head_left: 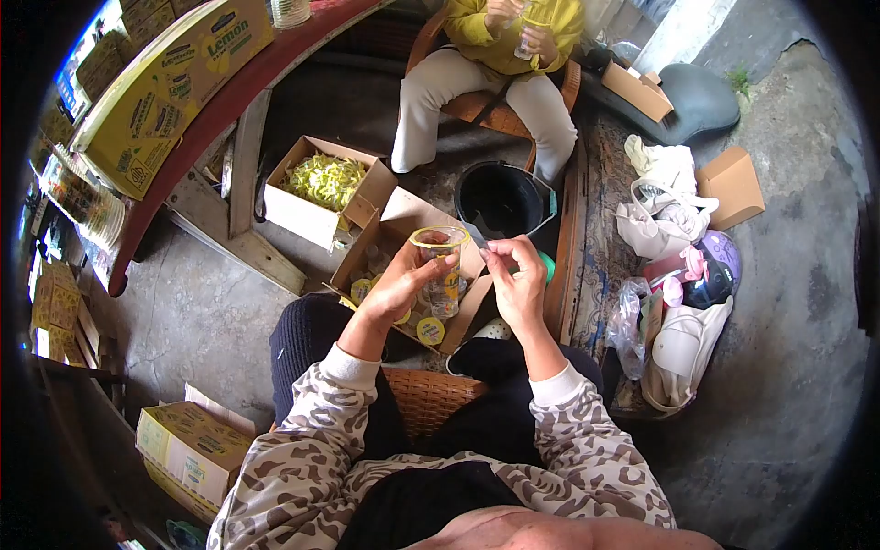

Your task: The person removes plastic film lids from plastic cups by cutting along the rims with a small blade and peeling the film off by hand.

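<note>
My left hand (405, 286) is wrapped round a clear plastic cup (444, 291) with a yellow rim, held upright above an open cardboard box (466, 323). Beside the rim, the thumb and fingers of my right hand (515, 275) pinch a small piece of clear film (475, 236). Inside the box are clear cups and round yellow labels or lids (429, 330), partly hidden by my left hand and the cup.
A box of yellow-green strips (324, 181) stands ahead left, a black bucket (500, 200) ahead right. Opposite sits a person (500, 78) holding a clear cup. Bags (683, 353) lie at right; a lemon-printed carton (197, 454) stands lower left, beyond my left arm.
</note>
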The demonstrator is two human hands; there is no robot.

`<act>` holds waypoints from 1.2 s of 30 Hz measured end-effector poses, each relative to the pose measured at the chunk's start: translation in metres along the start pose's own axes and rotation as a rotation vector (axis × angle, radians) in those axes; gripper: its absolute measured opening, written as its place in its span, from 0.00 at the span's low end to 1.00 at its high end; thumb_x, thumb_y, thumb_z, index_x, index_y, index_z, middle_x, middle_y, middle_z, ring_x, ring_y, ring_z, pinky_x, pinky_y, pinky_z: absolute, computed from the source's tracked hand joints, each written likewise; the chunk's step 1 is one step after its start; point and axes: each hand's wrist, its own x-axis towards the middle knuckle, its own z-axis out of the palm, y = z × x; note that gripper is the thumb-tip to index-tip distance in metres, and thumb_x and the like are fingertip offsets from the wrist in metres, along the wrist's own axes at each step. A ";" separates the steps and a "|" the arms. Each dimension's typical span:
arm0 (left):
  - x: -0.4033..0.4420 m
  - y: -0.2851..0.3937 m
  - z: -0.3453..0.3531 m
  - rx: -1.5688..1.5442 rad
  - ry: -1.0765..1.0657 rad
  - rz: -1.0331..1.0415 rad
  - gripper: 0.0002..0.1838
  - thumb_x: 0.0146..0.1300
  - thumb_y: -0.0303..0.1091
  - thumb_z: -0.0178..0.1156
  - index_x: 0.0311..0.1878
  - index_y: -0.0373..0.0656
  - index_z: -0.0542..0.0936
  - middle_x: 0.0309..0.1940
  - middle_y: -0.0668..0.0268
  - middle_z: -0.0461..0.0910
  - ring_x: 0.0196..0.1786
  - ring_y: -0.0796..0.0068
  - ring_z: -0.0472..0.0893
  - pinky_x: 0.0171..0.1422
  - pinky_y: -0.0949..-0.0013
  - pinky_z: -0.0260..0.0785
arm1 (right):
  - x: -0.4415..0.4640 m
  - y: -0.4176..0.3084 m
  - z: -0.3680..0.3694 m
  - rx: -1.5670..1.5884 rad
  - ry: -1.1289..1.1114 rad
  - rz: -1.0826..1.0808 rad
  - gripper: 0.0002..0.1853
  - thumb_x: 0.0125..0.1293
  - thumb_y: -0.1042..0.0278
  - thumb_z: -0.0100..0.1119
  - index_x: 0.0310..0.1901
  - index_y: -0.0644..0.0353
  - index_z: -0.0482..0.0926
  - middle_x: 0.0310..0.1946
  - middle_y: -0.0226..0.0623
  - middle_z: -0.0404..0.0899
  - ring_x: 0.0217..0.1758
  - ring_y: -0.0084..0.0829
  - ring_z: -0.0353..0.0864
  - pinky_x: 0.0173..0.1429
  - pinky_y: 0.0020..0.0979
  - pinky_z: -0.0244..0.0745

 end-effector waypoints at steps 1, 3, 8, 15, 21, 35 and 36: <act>0.000 0.000 0.000 0.011 -0.002 0.013 0.33 0.64 0.42 0.72 0.65 0.36 0.68 0.52 0.59 0.77 0.53 0.72 0.78 0.57 0.66 0.72 | 0.000 0.000 0.000 -0.002 -0.001 0.003 0.05 0.64 0.82 0.67 0.38 0.65 0.80 0.33 0.35 0.79 0.29 0.23 0.81 0.35 0.26 0.76; -0.001 0.002 0.001 0.022 0.003 0.009 0.33 0.64 0.41 0.72 0.65 0.36 0.68 0.52 0.59 0.77 0.54 0.72 0.78 0.58 0.66 0.72 | -0.001 0.001 0.000 0.002 -0.002 0.005 0.05 0.64 0.82 0.67 0.38 0.65 0.80 0.33 0.35 0.79 0.29 0.23 0.81 0.35 0.25 0.76; 0.002 -0.006 0.002 0.093 0.057 0.097 0.33 0.63 0.40 0.72 0.64 0.34 0.69 0.53 0.60 0.78 0.54 0.72 0.77 0.59 0.67 0.72 | -0.002 0.000 0.002 0.006 -0.011 0.000 0.05 0.63 0.83 0.67 0.38 0.66 0.80 0.34 0.36 0.80 0.30 0.24 0.82 0.35 0.25 0.77; 0.005 -0.010 0.002 0.270 0.121 0.165 0.34 0.62 0.41 0.73 0.63 0.32 0.70 0.53 0.58 0.79 0.53 0.72 0.79 0.59 0.67 0.73 | -0.003 0.001 0.004 0.003 -0.056 0.028 0.06 0.63 0.83 0.68 0.40 0.66 0.81 0.34 0.37 0.80 0.31 0.25 0.83 0.35 0.26 0.78; -0.001 -0.003 0.008 0.413 0.143 0.115 0.36 0.62 0.43 0.74 0.66 0.32 0.70 0.59 0.55 0.76 0.60 0.69 0.78 0.64 0.65 0.72 | -0.004 0.001 0.004 0.010 -0.081 0.060 0.07 0.62 0.83 0.68 0.40 0.67 0.81 0.34 0.37 0.80 0.31 0.26 0.84 0.36 0.26 0.78; 0.000 -0.007 0.008 -0.097 0.039 0.061 0.34 0.65 0.39 0.72 0.65 0.33 0.66 0.54 0.56 0.80 0.54 0.66 0.81 0.60 0.61 0.76 | -0.004 0.002 0.006 -0.107 0.106 -0.128 0.09 0.60 0.87 0.66 0.39 0.64 0.80 0.32 0.36 0.76 0.30 0.30 0.79 0.34 0.29 0.75; -0.002 -0.006 0.008 -0.127 0.057 0.057 0.34 0.66 0.40 0.70 0.66 0.34 0.64 0.55 0.56 0.79 0.57 0.66 0.80 0.61 0.60 0.75 | -0.004 0.002 0.006 -0.119 0.104 -0.124 0.09 0.60 0.86 0.66 0.39 0.63 0.80 0.32 0.37 0.77 0.30 0.31 0.79 0.34 0.30 0.75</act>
